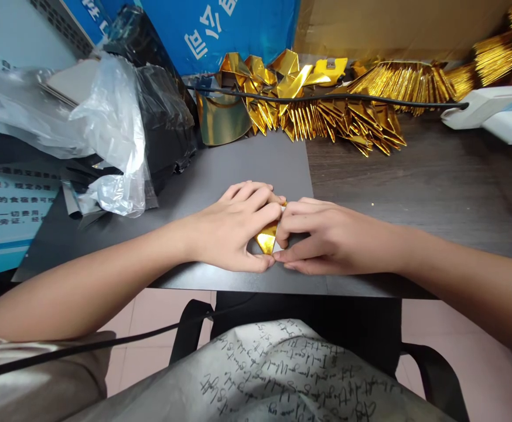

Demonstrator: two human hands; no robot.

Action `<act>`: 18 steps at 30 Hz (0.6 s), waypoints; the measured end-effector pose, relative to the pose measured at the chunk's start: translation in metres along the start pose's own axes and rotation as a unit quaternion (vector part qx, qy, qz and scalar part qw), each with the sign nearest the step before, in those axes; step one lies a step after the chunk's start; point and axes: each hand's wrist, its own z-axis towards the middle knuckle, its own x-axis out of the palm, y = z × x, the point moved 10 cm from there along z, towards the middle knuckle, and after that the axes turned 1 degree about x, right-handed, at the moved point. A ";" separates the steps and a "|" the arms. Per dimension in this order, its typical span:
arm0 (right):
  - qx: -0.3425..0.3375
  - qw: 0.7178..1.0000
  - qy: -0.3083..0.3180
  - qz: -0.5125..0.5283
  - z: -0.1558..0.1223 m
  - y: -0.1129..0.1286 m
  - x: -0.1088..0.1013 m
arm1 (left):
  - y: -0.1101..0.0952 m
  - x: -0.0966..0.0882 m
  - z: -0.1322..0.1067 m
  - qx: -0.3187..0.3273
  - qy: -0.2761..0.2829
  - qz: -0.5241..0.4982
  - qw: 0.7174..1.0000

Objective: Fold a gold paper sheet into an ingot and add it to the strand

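Observation:
Near the table's front edge lies a small piece of gold foil paper (266, 239), with a strip of its pale underside showing at the right. My left hand (238, 225) rests over its left part, the thumb and fingers closed about it. From the right, my right hand (321, 237) pinches its right edge with bent fingers. The two hands almost touch over the paper. Much of the piece is hidden under the fingers, so its full shape does not show.
Folded gold paper pieces (313, 111) crowd the back of the table, below a black cable (326, 97). A crumpled clear plastic bag (119, 123) lies at the left. A white device (495, 111) stands at the back right. Behind are a blue panel (256, 35) and cardboard (392, 29).

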 end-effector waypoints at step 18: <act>-0.027 0.999 0.029 0.013 -0.004 -0.004 -0.004 | 0.004 0.005 0.000 -0.040 0.026 -0.037 0.998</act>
